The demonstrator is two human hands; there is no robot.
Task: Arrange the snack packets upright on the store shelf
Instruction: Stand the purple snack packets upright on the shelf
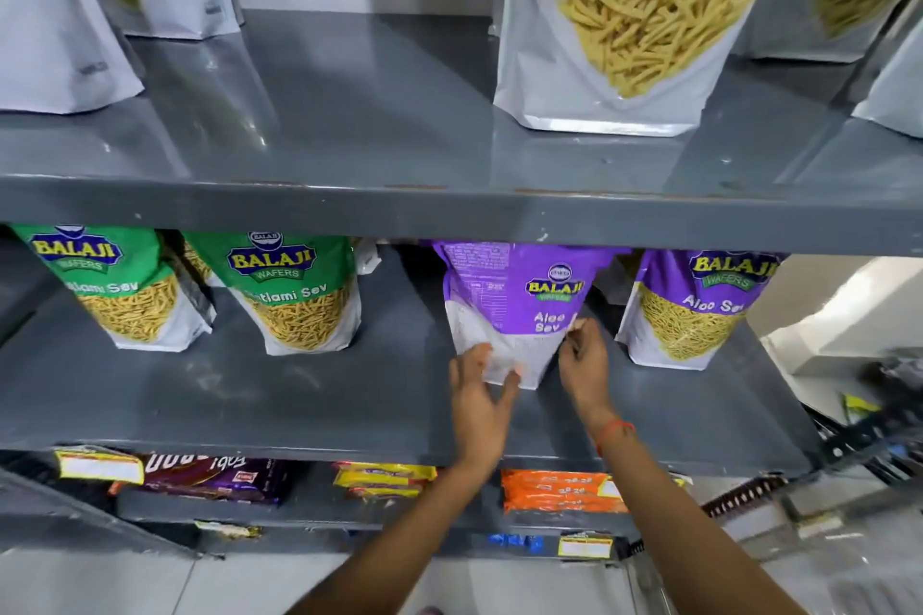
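Observation:
A purple Aloo Sev packet [519,300] stands upright on the grey middle shelf [249,395], its back panel turned partly toward me. My left hand [482,390] grips its lower left corner, fingers on the white bottom. My right hand [582,365] pinches its lower right edge. Another purple Aloo Sev packet [694,310] stands upright to the right. Two green Ratlami Sev packets [299,295] [120,285] stand upright to the left.
The upper shelf [399,210] overhangs the packets' tops and carries large white sev pouches [624,30]. Below, a lower shelf holds flat biscuit and snack packs [554,489]. Bare shelf surface lies between the green and purple packets. Clutter sits at the far right.

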